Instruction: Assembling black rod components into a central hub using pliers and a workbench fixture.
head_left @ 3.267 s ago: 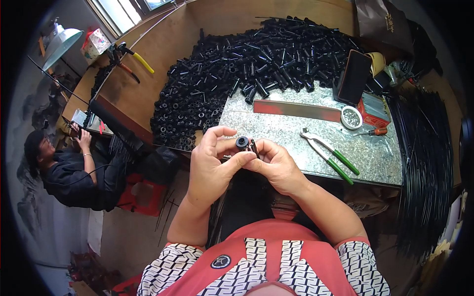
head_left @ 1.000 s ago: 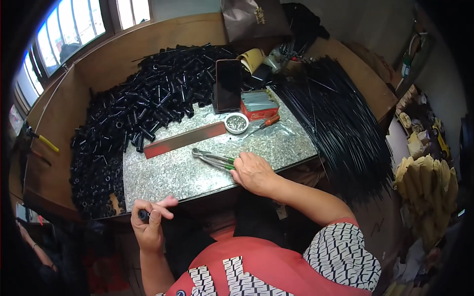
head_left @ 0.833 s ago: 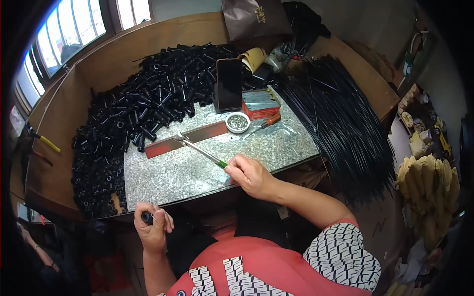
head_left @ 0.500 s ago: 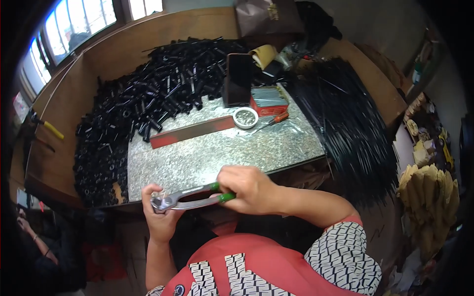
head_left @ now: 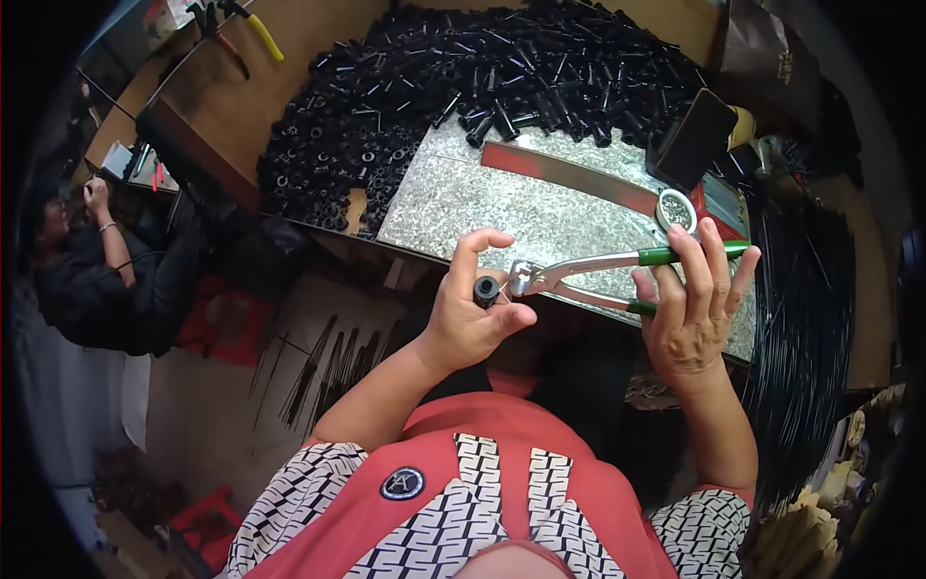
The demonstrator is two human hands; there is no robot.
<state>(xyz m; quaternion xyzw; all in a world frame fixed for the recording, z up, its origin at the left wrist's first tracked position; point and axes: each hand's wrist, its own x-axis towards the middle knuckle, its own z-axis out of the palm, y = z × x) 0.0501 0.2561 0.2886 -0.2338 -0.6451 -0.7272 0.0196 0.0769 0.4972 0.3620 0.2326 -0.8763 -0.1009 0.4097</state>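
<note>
My left hand (head_left: 465,317) holds a small black tubular piece (head_left: 486,291) with its round end facing up, its thumb and index finger stretched out past it. My right hand (head_left: 693,314) grips the green handles of a pair of end-cutting pincers (head_left: 590,264), its fingers extended and the handles spread apart. The metal jaws sit close beside the black piece, between my left index finger and thumb. A thin light strip, perhaps a pin or wire, shows between jaws and piece; whether the jaws touch it I cannot tell.
Behind my hands lies a speckled worktop (head_left: 434,203) with a flat metal bar (head_left: 569,177), a white dish (head_left: 675,207) of tiny parts and a propped phone (head_left: 694,140). Black tubes (head_left: 540,72) are heaped beyond. Long black rods (head_left: 796,299) lie right; another person (head_left: 106,251) sits at left.
The view has swung left. My right fingers have straightened from a closed fist, and the pincers' handles stand wider apart. The black piece in my left hand has come into sight.
</note>
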